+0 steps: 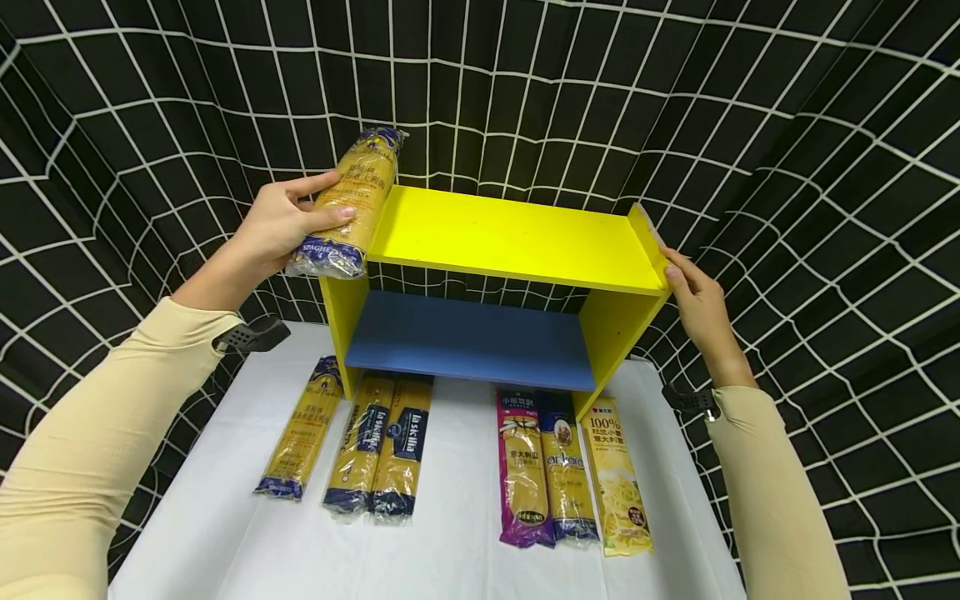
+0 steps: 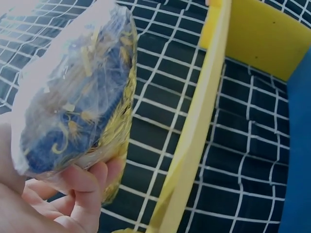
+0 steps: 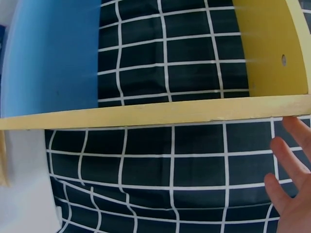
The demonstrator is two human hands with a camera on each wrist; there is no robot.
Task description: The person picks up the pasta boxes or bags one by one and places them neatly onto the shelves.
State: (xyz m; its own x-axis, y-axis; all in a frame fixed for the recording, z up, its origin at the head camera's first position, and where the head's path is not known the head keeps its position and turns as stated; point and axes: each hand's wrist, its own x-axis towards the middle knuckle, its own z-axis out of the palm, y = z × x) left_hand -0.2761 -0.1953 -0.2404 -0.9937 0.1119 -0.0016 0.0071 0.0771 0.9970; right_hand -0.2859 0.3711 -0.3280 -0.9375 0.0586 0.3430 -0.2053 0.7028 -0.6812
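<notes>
as the thumb and fingers of my left hand [image 1: 277,218] grip one spaghetti pack [image 1: 358,187], parted by its width, it tilts at the upper left end of one yellow-and-blue shelf [image 1: 495,237]. my right hand [image 1: 699,304], fingers extended and spread, touches the shelf's right side. nearer, on one white table [image 1: 457,542], i count six more packs: three left [image 1: 298,437], three right [image 1: 567,467].

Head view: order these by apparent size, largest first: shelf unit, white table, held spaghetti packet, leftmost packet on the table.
1. White table
2. Shelf unit
3. Held spaghetti packet and leftmost packet, not ranked: the held one looks larger, but it seems nearer the camera.
</notes>
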